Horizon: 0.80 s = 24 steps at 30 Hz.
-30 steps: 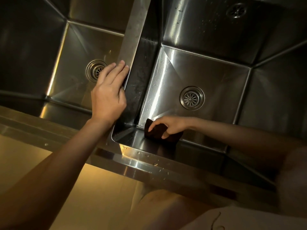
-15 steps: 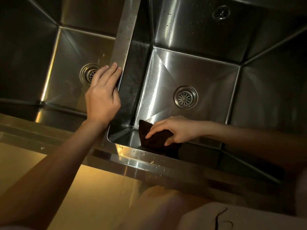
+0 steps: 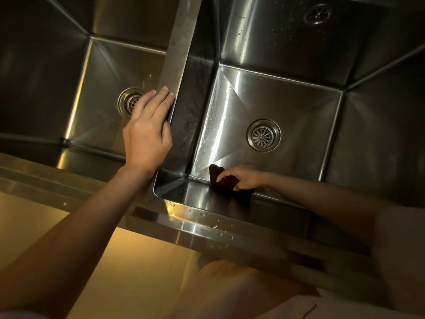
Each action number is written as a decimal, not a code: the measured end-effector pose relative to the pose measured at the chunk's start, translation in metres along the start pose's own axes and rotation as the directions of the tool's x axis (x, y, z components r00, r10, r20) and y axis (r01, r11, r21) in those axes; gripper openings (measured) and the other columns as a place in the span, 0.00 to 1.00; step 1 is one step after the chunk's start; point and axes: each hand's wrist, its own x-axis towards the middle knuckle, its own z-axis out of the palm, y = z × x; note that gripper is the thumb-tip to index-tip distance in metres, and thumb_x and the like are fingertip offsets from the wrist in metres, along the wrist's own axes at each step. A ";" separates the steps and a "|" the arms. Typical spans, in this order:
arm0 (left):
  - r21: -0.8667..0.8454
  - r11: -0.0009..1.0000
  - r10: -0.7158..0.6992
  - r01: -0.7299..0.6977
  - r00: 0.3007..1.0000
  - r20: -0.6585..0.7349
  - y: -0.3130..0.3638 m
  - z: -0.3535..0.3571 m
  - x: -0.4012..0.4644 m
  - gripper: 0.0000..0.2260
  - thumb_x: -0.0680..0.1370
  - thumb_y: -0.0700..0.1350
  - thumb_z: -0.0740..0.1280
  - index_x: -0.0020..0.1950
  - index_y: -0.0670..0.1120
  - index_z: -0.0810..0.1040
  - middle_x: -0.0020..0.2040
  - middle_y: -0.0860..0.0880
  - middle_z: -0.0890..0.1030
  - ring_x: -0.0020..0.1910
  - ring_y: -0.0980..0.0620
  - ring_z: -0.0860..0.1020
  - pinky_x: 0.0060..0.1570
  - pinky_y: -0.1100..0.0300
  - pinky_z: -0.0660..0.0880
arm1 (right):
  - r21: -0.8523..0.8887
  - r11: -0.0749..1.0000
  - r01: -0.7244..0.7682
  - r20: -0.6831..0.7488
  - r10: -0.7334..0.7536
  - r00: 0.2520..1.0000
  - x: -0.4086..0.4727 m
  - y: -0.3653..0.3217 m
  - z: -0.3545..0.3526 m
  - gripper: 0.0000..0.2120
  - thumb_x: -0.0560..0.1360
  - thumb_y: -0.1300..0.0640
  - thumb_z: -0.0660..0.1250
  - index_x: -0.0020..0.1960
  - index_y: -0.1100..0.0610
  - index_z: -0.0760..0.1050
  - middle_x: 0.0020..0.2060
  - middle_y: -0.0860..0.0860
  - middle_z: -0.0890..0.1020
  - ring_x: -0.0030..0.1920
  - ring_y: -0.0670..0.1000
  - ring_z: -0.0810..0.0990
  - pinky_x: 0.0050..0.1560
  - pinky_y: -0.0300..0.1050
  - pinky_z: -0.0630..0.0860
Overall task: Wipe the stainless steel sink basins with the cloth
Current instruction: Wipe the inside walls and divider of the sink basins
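Observation:
Two stainless steel basins lie below me. The right basin [image 3: 305,104] has a round drain [image 3: 263,135] in its floor and water drops on its left side. My right hand [image 3: 245,179] is shut on a dark cloth [image 3: 222,183] and presses it where the floor meets the near wall. My left hand [image 3: 147,132] rests flat on the steel divider [image 3: 181,42] between the basins, fingers together, holding nothing. The left basin [image 3: 101,72] shows its drain [image 3: 128,103] partly behind my fingers.
An overflow grille [image 3: 317,13] sits high on the right basin's far wall. The wet front rim [image 3: 207,224] of the sink runs across below my hands. A pale sleeve [image 3: 400,249] covers my right upper arm at the right edge.
My right hand and the cloth slid a little to the right along the near edge of the right basin's floor, and the cloth is more bunched. My left hand stayed on the divider.

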 end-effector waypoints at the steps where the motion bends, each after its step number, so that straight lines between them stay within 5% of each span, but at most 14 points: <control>1: -0.001 1.000 0.000 0.000 1.000 0.001 0.000 0.000 0.000 0.23 0.75 0.37 0.58 0.69 0.43 0.74 0.70 0.48 0.74 0.70 0.47 0.69 0.71 0.63 0.60 | 0.017 1.000 0.004 0.006 -0.004 1.000 -0.006 -0.004 -0.003 0.30 0.70 0.59 0.72 0.66 0.38 0.69 0.60 0.48 0.77 0.58 0.53 0.75 0.47 0.41 0.66; 5: 0.006 1.000 0.005 -0.005 1.000 0.005 -0.002 0.001 -0.001 0.22 0.76 0.38 0.58 0.70 0.44 0.73 0.70 0.49 0.73 0.71 0.49 0.68 0.71 0.62 0.61 | 0.068 0.996 0.062 0.020 -0.063 0.998 -0.046 -0.025 -0.025 0.30 0.70 0.60 0.72 0.66 0.38 0.69 0.62 0.45 0.76 0.56 0.46 0.73 0.46 0.35 0.66; 7: 0.012 1.000 0.006 -0.006 1.000 0.011 -0.002 0.001 -0.002 0.22 0.76 0.38 0.58 0.70 0.44 0.73 0.70 0.49 0.73 0.71 0.49 0.68 0.71 0.62 0.61 | 0.113 0.987 0.113 0.010 -0.115 0.993 -0.073 -0.041 -0.038 0.30 0.70 0.60 0.73 0.67 0.40 0.70 0.60 0.42 0.76 0.51 0.37 0.70 0.43 0.23 0.62; 12: 0.003 1.000 -0.001 0.001 1.000 0.028 -0.001 0.000 -0.001 0.22 0.76 0.38 0.59 0.71 0.44 0.72 0.71 0.48 0.73 0.71 0.48 0.67 0.71 0.62 0.59 | 0.183 0.953 0.242 -0.037 -0.240 0.970 -0.132 -0.071 -0.061 0.29 0.70 0.62 0.73 0.67 0.44 0.72 0.54 0.34 0.72 0.50 0.18 0.64 0.47 0.14 0.59; 19: 0.015 1.000 -0.006 0.005 0.999 0.038 0.000 -0.001 -0.002 0.22 0.77 0.37 0.60 0.71 0.44 0.72 0.71 0.48 0.72 0.71 0.48 0.66 0.69 0.62 0.60 | 0.205 0.950 0.236 -0.063 -0.228 0.972 -0.145 -0.060 -0.053 0.29 0.70 0.61 0.73 0.65 0.39 0.70 0.57 0.32 0.73 0.56 0.31 0.69 0.51 0.17 0.62; 24: 0.025 1.000 0.000 -0.001 0.999 0.032 0.000 -0.001 -0.002 0.22 0.76 0.38 0.59 0.71 0.43 0.72 0.71 0.48 0.72 0.71 0.47 0.67 0.67 0.63 0.59 | 0.158 0.982 0.103 0.030 -0.109 0.994 -0.091 -0.025 -0.030 0.29 0.72 0.63 0.71 0.68 0.42 0.69 0.66 0.44 0.73 0.61 0.44 0.71 0.46 0.26 0.62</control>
